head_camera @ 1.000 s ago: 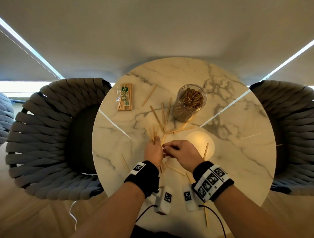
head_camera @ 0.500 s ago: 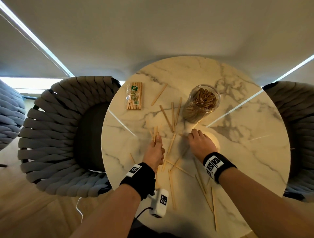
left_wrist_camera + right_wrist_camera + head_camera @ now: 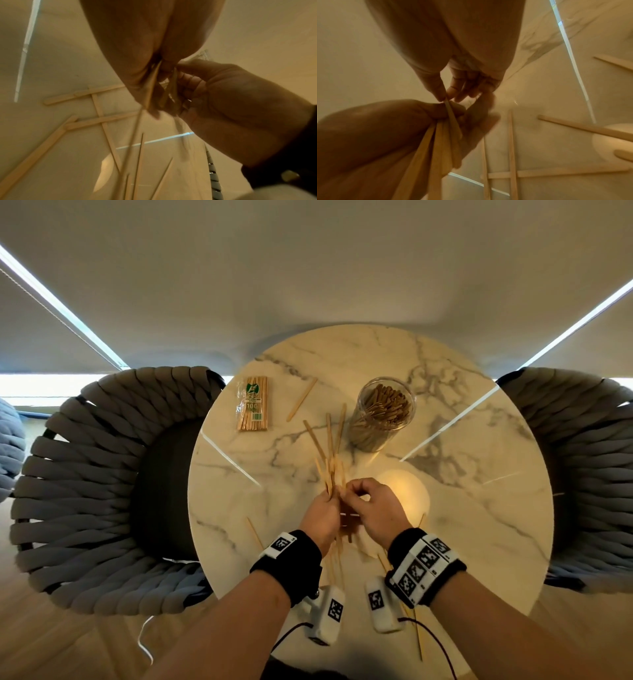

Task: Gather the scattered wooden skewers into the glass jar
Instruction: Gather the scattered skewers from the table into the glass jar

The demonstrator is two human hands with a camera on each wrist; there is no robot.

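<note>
Both hands meet over the middle of the round marble bench [image 3: 462, 508]. The left hand [image 3: 318, 517] has its grip clamped around a bundle of wooden skewers [image 3: 330, 474] that fans out toward the glass jar [image 3: 382, 414]. The right hand [image 3: 375, 510] is curled right against it, fingers [image 3: 453, 89] pinching what looks like one skewer at the bundle, though blur makes that hard to confirm. The jar stands upright beyond the hands, already packed with skewers. Loose skewers [image 3: 334, 428] lie between hands and jar, another [image 3: 301, 404] farther left beside a sealed packet of sticks [image 3: 253, 407], more near the wrists. Grey woven chairs [image 3: 85, 491] flank the bench.
</note>
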